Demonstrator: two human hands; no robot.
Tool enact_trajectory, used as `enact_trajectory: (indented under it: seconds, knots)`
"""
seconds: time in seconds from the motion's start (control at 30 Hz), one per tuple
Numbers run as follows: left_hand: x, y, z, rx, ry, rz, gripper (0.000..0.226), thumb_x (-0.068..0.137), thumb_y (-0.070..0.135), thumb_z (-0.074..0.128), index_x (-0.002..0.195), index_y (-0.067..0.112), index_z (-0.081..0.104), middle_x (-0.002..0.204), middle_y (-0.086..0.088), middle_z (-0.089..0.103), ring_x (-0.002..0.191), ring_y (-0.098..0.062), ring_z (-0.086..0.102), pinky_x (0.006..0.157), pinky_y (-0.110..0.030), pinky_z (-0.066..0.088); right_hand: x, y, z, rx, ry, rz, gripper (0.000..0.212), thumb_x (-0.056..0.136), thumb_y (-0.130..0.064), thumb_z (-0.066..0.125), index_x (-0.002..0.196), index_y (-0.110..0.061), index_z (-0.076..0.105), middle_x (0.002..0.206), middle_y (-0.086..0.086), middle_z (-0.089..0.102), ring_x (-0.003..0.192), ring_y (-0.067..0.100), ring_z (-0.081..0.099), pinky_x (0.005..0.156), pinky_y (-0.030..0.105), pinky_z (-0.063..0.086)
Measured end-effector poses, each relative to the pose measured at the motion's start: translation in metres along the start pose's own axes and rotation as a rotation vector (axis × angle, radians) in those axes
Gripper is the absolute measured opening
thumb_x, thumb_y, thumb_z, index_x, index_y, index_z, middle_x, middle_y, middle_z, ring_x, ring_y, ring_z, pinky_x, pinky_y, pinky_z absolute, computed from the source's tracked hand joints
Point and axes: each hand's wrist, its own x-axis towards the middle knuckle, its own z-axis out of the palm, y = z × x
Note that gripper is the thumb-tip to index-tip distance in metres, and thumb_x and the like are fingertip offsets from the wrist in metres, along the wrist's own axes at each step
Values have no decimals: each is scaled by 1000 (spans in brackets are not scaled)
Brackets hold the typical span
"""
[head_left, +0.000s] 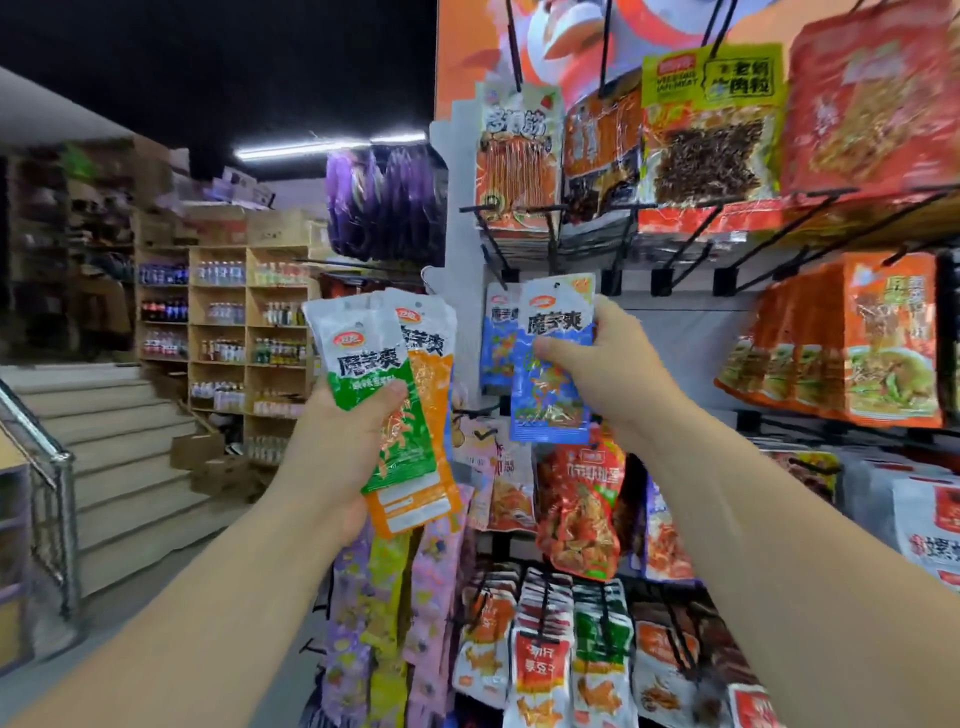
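The left hand (343, 447) is raised in front of the left edge of the black wire peg rack (680, 265). Its fingers and thumb are curled around two flat packets held together. The front one is a green-and-white foil snack packet (371, 379). An orange-and-white foil packet (434, 410) lies fanned out just behind it, and both tilt slightly away from the rack. The right hand (610, 374) is up against the middle of the rack, thumb and fingers pinching a blue-and-white foil packet (550, 384) by its right edge. That packet hangs upright in front of the rack's grey back panel, and its top hole seems close to a peg, though blur hides whether it is hooked on. A second blue hanging packet (496, 338) sits on the rack just left of it and partly behind it. A red crinkled snack bag (579, 512) hangs on the rack directly below the right hand. Well to the left of the rack stand wooden shelves of bottles (244, 322) and pale stone stairs (119, 447).
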Motion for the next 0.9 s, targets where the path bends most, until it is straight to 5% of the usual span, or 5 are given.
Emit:
enact_trajectory:
  seconds: [0.17,0.27,0.4,0.57,0.9]
  knots:
    - [24,-3,-15,-64,-59,-13,26,100,12,68,122,25,64,105,-2,80,87,-24,78,67,-43,63,35,-15,40,-162,60,-20,8,104,-21,58,100,-14,56,82,3,51,65,19,41,63,38,38]
    - [36,-5,-20,-82,-81,-26,27,100,11,67,123,24,65,108,-3,80,92,-27,77,73,-47,64,55,-23,59,-212,140,-23,26,107,-30,53,106,-4,56,76,2,41,57,13,37,62,31,38]
    - [51,-2,-26,-75,-108,-32,26,100,14,68,124,25,65,110,-2,79,100,-30,77,87,-58,61,81,-21,75,-246,221,-26,44,107,-30,53,70,-19,33,62,-4,27,47,14,25,45,26,25]
    - [61,-3,-30,-83,-144,-21,24,101,17,67,123,27,63,110,0,79,100,-29,77,84,-55,62,97,-12,84,-161,342,49,51,97,-29,61,61,-23,26,55,-3,21,58,22,18,62,42,23]
    - [63,-19,-24,-92,-160,-24,29,101,14,66,127,26,64,113,-1,79,103,-29,76,88,-56,60,118,13,82,-148,343,73,62,99,-41,60,52,-22,25,47,-6,21,54,22,19,60,37,19]
